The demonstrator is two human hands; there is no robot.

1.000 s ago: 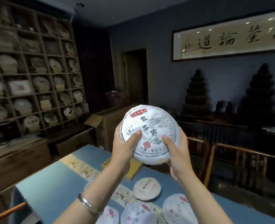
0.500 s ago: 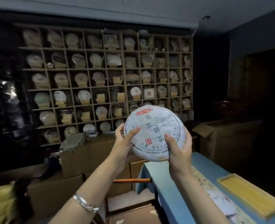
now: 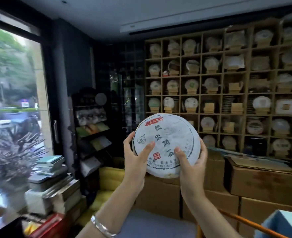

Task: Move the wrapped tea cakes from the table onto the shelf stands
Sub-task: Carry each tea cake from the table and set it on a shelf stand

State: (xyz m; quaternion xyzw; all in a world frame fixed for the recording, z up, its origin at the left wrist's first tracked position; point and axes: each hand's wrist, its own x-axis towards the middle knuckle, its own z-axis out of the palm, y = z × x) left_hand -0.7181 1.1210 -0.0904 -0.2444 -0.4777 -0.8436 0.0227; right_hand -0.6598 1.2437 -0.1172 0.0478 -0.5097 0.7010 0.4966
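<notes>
Left hand (image 3: 135,162) and right hand (image 3: 191,164) grip the round white paper-wrapped tea cake (image 3: 165,145) at its lower edges, printed face toward the person, probably to carry it to the wooden cubby shelf (image 3: 246,93); several stands look empty.

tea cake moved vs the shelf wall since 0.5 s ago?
Yes. The wrapped tea cake, held in both hands, now sits at the shelf wall's lower left; earlier it was lower right.
</notes>
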